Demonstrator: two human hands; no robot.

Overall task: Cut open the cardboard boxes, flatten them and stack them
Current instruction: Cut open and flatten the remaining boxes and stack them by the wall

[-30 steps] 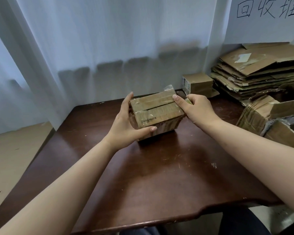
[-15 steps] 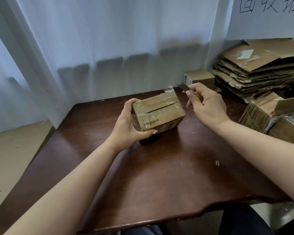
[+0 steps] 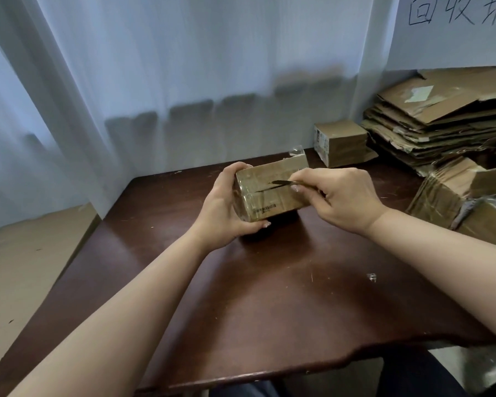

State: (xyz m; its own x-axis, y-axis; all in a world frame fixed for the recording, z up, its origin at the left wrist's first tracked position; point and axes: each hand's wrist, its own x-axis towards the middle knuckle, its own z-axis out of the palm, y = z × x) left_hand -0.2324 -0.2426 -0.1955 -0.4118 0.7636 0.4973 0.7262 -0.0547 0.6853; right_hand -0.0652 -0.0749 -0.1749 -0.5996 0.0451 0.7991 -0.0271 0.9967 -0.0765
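Half a second before, the blade (image 3: 281, 183) was clear of the box (image 3: 269, 193); now the right hand (image 3: 341, 196) pinched it against the taped seam. The left hand (image 3: 226, 207) gripped the box on the tabletop (image 3: 269, 296), so cutting had likely begun.

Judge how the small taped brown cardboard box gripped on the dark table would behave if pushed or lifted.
The small taped brown cardboard box probably lifts easily: the left hand alone props it tilted. Its glossy tape may feel slippery. It should slide rather than roll on the dark wooden table, being flat-sided.
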